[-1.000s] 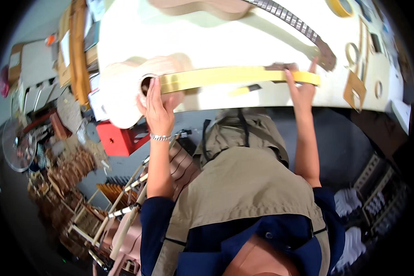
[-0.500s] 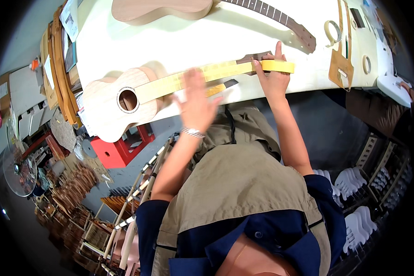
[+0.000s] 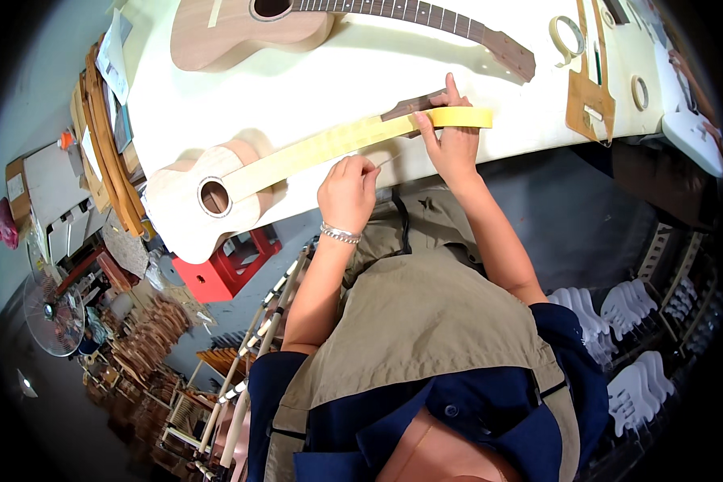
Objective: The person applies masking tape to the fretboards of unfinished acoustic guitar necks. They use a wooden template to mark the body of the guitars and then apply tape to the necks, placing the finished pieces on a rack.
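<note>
A pale unfinished ukulele [image 3: 209,197] lies across the white table [image 3: 337,72], its neck covered by a strip of yellow masking tape [image 3: 321,145]. My right hand [image 3: 451,145] grips the yellow tape roll [image 3: 462,118] at the dark headstock [image 3: 414,104], with the index finger pressing on the headstock. Just below the neck's near edge, my left hand [image 3: 347,191] is closed, pinching a thin pale sliver [image 3: 387,161]; I cannot tell what it is. A bracelet sits on the left wrist.
A second, browner ukulele [image 3: 249,24] lies at the table's far side. A loose tape roll [image 3: 570,36], a wooden template [image 3: 590,96] and a white shaped part [image 3: 691,140] are at the right. A red stool [image 3: 225,269], a fan [image 3: 52,313] and wooden parts stand at the left.
My left hand left the soundhole, slid along the taped neck toward the headstock and closed in a pinch near the neck's edge. My right hand stayed on the tape roll.
</note>
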{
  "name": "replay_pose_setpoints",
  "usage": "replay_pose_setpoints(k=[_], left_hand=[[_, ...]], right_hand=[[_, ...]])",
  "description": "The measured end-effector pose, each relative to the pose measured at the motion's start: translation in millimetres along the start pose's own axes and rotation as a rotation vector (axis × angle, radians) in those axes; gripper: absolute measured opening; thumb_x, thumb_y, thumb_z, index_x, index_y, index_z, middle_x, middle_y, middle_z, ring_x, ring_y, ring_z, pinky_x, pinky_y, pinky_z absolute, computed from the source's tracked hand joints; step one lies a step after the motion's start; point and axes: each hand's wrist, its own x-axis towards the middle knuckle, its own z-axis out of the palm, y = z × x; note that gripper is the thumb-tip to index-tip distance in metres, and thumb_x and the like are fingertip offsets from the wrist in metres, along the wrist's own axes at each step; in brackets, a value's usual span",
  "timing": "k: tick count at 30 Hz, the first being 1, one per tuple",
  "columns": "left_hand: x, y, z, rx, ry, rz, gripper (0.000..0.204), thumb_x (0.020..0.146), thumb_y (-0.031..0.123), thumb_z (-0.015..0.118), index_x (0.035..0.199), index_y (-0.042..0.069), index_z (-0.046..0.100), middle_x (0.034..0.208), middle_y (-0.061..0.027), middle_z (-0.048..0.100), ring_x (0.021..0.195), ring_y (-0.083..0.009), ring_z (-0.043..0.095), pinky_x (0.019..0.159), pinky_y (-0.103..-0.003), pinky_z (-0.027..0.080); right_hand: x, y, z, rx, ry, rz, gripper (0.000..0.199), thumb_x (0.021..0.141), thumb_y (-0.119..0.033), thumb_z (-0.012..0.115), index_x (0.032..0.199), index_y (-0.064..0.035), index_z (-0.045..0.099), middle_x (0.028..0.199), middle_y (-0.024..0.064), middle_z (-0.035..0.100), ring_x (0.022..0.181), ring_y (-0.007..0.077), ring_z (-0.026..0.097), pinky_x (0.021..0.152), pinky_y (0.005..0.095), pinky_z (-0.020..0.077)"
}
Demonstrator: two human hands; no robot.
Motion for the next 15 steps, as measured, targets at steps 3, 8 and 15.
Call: replay_pose_setpoints(k=[3,8,15], left_hand=[[6,10,3,-0.46,0.083,-0.153,0.022,0.084,0.004,0.065,0.104,-0.001,0.057,0.077,-0.005,0.065,0.064,-0.0064,0.06,0.057,-0.021,0.052],[17,15,12,-0.766,0.03,-0.239,0.05,0.084,0.001,0.063,0.131,0.0,0.045,0.075,-0.0028,0.061,0.064,-0.0059,0.057,0.056,-0.02,0.05],[19,13,13,-0.704,0.007,-0.254,0.048,0.084,0.0,0.063,0.129,-0.001,0.047,0.071,-0.0002,0.057,0.059,-0.0039,0.052,0.052,-0.018,0.045]], right_hand=[[0,0,-2,0.012,-0.006,-0.005,0.067,0.084,-0.029,0.062,0.137,0.0016,0.033,0.09,0.007,0.057,0.085,0.0238,0.056,0.096,0.0469,0.0348],[2,0,-4,0.003,-0.041,-0.014,0.064,0.084,-0.029,0.062,0.136,-0.0009,0.037,0.094,0.0079,0.057,0.088,0.0237,0.056,0.097,0.0485,0.0344],[5,-1,-6,0.045,-0.037,0.011,0.055,0.084,-0.028,0.061,0.131,-0.0037,0.044,0.097,0.0081,0.057,0.094,0.0247,0.055,0.097,0.0509,0.033]])
